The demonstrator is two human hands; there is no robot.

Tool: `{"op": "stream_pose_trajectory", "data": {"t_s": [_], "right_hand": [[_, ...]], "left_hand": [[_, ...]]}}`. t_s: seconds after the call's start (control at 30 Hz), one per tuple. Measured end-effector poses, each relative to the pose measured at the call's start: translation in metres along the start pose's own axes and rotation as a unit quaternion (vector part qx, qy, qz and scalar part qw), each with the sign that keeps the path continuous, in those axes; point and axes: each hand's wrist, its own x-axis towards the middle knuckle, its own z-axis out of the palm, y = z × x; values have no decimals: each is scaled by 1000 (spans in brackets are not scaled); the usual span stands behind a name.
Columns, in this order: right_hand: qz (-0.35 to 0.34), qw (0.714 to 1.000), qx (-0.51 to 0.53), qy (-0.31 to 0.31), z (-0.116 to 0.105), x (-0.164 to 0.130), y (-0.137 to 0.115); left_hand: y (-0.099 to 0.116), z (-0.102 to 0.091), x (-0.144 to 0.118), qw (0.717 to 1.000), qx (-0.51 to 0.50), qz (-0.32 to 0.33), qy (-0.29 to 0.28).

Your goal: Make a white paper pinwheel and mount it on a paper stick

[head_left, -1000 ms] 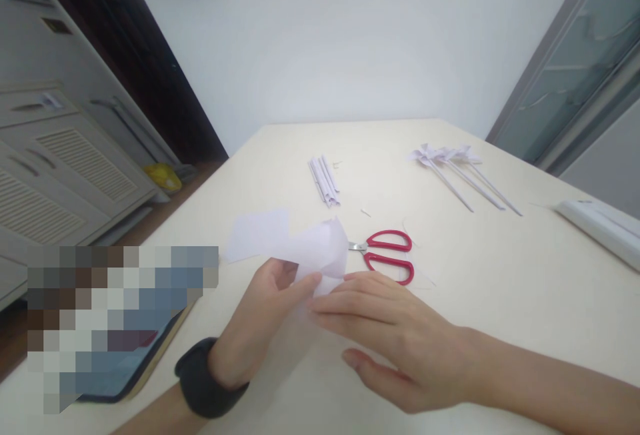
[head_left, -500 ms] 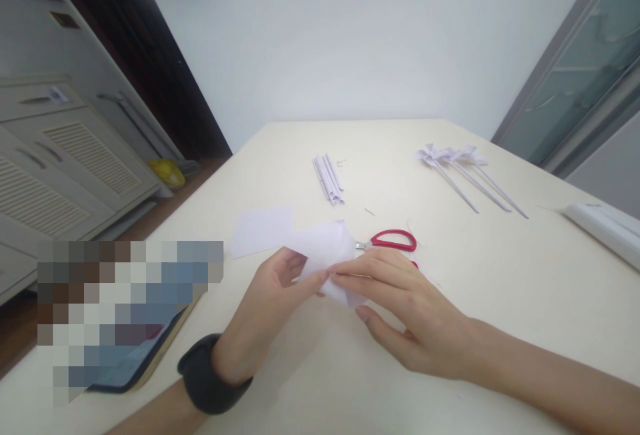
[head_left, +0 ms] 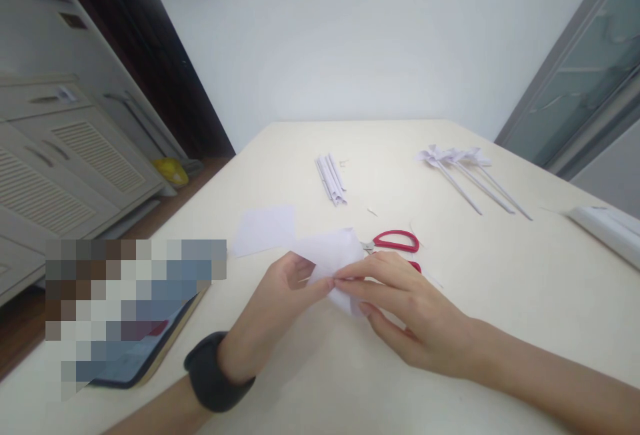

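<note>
A piece of white paper [head_left: 333, 248], partly folded over, is held between my two hands above the table. My left hand [head_left: 290, 288], with a black band on its wrist, pinches it from the left, thumb on top and fingers behind. My right hand [head_left: 400, 308] presses its fingertips onto the paper's middle beside my left thumb. What lies under those fingertips is hidden. Just beyond my right hand lie red-handled scissors [head_left: 397, 241], partly covered by the hand. To the left of the held paper a flat white sheet [head_left: 265, 228] rests on the table.
Several rolled paper tubes [head_left: 331, 180] lie toward the back of the white table [head_left: 350, 381]. Paper pinwheels on sticks [head_left: 465, 181] lie at the back right. A tablet-like device [head_left: 145, 348], its screen blurred out, is at the left. A white roll [head_left: 607, 231] is at the right edge.
The fingers of my right hand have pressed slightly further onto the paper, and the paper's lower flap has shifted a little. The whole view has moved slightly.
</note>
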Motion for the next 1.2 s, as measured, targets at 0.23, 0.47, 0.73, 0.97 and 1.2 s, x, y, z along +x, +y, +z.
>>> {"op": "stream_pose_trajectory", "data": {"t_s": [0.23, 0.47, 0.73, 0.97, 1.2], "right_hand": [[36, 998, 43, 29, 5, -1, 6], [28, 999, -29, 28, 6, -1, 0], [-52, 986, -149, 56, 23, -6, -15], [-76, 971, -209, 88, 29, -7, -11], [-107, 962, -244, 67, 37, -7, -14]], "left_hand": [[-1, 1, -2, 1000, 3, 3, -21], [-2, 0, -2, 999, 8, 5, -33], [-6, 6, -3, 999, 27, 24, -33], [-11, 7, -4, 999, 29, 28, -13], [-9, 13, -5, 999, -27, 16, -12]]}}
